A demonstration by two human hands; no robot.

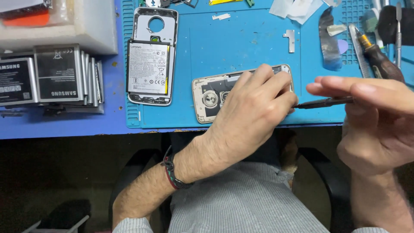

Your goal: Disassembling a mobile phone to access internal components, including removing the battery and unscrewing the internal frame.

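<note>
Opened gold phone lies on the blue mat near the counter's front edge — left hand fingers clamped on it; right hand fingers pinch a dark screwdriver, tip at the phone's right end

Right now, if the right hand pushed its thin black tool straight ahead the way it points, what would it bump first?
The right hand aims its thin black tool leftward, so it would probably meet the left hand resting on the gold phone frame, though depth is unclear.
</note>
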